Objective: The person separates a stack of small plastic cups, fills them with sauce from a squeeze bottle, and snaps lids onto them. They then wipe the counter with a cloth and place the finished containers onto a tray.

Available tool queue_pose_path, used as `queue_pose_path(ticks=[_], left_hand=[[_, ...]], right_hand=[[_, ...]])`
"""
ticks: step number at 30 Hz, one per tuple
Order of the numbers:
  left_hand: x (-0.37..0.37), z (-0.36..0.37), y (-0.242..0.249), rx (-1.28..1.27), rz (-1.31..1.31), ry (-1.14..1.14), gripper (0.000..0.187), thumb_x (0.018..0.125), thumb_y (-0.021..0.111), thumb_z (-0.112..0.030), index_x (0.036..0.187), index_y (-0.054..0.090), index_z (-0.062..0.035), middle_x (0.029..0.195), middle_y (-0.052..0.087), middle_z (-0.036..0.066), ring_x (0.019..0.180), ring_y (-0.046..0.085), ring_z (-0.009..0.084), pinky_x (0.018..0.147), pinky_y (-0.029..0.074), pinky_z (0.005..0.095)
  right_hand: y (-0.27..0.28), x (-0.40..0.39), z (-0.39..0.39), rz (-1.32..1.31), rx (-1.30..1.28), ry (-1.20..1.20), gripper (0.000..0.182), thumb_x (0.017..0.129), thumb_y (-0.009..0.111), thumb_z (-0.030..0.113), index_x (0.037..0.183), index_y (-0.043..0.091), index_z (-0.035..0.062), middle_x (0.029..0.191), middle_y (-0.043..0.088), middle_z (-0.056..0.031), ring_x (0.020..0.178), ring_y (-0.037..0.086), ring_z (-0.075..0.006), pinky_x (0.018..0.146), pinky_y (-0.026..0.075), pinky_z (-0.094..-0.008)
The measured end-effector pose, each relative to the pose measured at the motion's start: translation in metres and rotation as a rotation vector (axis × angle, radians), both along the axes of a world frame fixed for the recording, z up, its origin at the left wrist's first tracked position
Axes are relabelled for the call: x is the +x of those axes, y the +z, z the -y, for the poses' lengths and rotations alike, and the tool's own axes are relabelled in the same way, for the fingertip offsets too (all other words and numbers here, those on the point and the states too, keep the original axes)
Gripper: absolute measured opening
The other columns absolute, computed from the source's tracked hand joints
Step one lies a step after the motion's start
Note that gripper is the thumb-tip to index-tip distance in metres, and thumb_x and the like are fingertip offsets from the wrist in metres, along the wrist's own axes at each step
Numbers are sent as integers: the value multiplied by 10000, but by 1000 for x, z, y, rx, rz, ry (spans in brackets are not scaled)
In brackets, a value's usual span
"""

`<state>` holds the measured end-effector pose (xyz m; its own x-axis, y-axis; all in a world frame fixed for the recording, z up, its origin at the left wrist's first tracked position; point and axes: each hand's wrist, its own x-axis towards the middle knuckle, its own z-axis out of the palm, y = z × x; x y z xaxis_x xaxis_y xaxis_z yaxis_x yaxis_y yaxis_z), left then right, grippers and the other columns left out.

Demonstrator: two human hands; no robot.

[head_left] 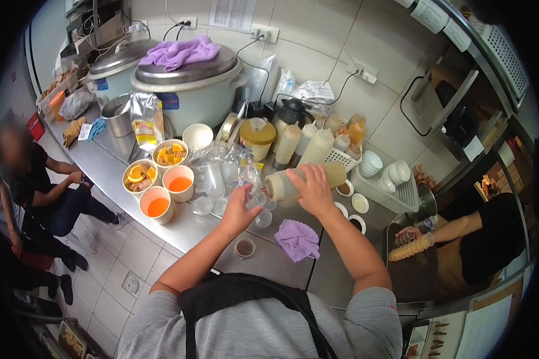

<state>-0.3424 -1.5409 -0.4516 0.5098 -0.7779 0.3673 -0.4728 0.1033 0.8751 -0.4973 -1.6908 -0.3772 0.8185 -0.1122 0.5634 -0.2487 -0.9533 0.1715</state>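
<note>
The right hand (315, 190) has its fingers wrapped around a squeeze bottle (302, 181), held on its side above the steel counter (179, 230) with the nozzle pointing toward the left hand. The left hand (239, 206) has its fingers closed around a small clear cup (256, 199), which sits right at the nozzle tip (whether the two actually touch is too small to tell). Just beyond the cup lies a heap of clear plastic bags (221, 164), with more small clear cups (202, 205) on the counter beside it. Left of these stand two paper cups of orange liquid (167, 194) and two bowls of sliced fruit (156, 164). A purple cloth (298, 239) lies on the counter below the bottle, near a small sauce cup (244, 247). At the right edge, another person's hand (408, 234) holds a stack of cups (411, 246).
</note>
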Motion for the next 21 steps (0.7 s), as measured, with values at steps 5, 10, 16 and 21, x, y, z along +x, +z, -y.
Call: queue_pose_path(ticks=[5, 10, 16, 21], left_hand=[[-1, 2, -8, -37, 108, 32, 578, 639, 707, -125, 1122, 420, 12, 1011, 521, 158, 908, 538, 241, 774, 441, 315], [-4, -2, -1, -12, 39, 18, 566, 638, 710, -119, 1111, 426, 6, 978, 534, 133, 883, 536, 225, 768, 429, 299], [-5, -2, 2, 7, 9, 16, 565, 639, 709, -110, 1114, 426, 5, 972, 535, 128, 884, 533, 209, 769, 426, 292], [-1, 1, 0, -22, -52, -11, 567, 642, 705, -106, 1121, 422, 3, 988, 532, 133, 864, 531, 201, 754, 428, 286]], right_hand=[[-3, 3, 2, -41, -72, -41, 618, 596, 584, 6, 1162, 446, 212, 1052, 462, -132, 1015, 426, -323, 901, 299, -490], [9, 5, -5, -71, -86, -61, 571, 617, 576, 10, 1139, 469, 215, 1046, 471, -113, 1015, 431, -305, 902, 302, -476], [6, 6, -2, -61, -118, -51, 582, 602, 595, 10, 1132, 477, 221, 1044, 474, -93, 1012, 433, -289, 905, 300, -465], [2, 4, 0, -48, -65, -69, 632, 553, 615, -14, 1124, 481, 221, 1036, 477, -88, 1012, 434, -289, 902, 302, -467]])
